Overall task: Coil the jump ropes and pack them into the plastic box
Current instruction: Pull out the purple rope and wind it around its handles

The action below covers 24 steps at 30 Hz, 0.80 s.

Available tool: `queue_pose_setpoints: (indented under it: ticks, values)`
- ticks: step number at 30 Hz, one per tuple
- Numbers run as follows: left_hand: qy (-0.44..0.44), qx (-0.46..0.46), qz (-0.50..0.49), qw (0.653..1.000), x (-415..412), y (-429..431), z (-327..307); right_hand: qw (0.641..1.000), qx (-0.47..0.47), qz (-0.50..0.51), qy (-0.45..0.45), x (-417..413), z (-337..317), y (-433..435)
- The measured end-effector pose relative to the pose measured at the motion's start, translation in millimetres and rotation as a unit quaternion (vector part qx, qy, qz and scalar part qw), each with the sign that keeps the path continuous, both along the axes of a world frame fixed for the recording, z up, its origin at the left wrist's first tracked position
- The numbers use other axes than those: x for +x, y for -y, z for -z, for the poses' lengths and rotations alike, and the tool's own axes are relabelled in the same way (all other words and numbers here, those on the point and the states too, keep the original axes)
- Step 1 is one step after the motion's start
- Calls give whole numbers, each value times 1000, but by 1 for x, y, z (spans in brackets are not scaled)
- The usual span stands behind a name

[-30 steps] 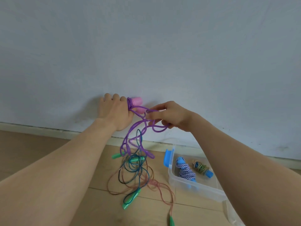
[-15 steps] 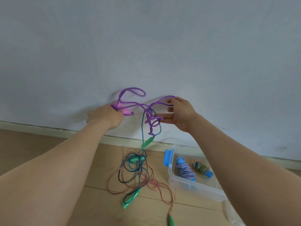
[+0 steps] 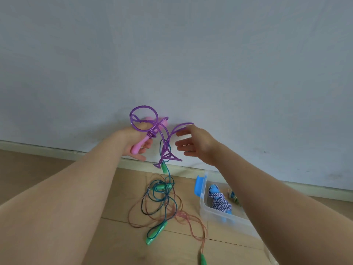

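My left hand (image 3: 133, 142) grips the pink handles of a purple jump rope (image 3: 144, 119), whose loops stand up above the hand and hang down between both hands. My right hand (image 3: 196, 142) is spread open just right of the cord, with one purple loop running over its fingertips. A green handle (image 3: 163, 167) dangles from the tangle under the purple cord. On the floor below lie a teal rope (image 3: 158, 196) and a brownish rope (image 3: 183, 217) with green handles. The clear plastic box (image 3: 215, 215) at the right holds a coiled blue-white rope (image 3: 219, 201).
A grey wall with a pale skirting board (image 3: 57, 150) stands straight ahead. The floor is light wood. A blue latch (image 3: 199, 185) sticks up on the box's left end. A second small coiled rope (image 3: 233, 196) in the box is partly hidden by my right forearm.
My left hand has turned so the pink handle points down and a round purple loop stands above it. My right hand has opened its fingers and let go its pinch on the cord.
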<state>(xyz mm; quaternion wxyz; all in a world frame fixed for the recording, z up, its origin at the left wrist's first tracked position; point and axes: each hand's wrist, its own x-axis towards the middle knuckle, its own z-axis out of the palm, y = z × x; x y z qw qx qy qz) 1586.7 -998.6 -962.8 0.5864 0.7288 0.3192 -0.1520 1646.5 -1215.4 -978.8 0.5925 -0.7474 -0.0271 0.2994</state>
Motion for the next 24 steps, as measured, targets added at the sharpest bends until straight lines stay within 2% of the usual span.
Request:
queue_pose_setpoints:
  ticks: [5,9,12,14,16,19,21,24]
  values:
    - [18,-53,53,997,8,-1,4,992,38,-114,26,-14,5,-10]
    - [46,-111,55,991,13,-3,6,976,-59,-190,89,-17,11,-10]
    - [55,-126,65,988,13,-6,9,974,-104,-194,51,-14,11,-7]
    - [34,-106,83,990,12,-6,9,962,-150,-224,49,-11,9,-2]
    - [4,-74,82,994,10,-6,8,940,-226,-240,84,-8,8,3]
    - [-33,-9,76,997,5,-6,9,919,-303,-206,145,-2,9,7]
    - [-27,35,74,996,2,-5,10,934,-277,-172,147,-1,11,7]
    - [21,12,58,998,4,-3,10,956,-216,-155,128,-4,8,7]
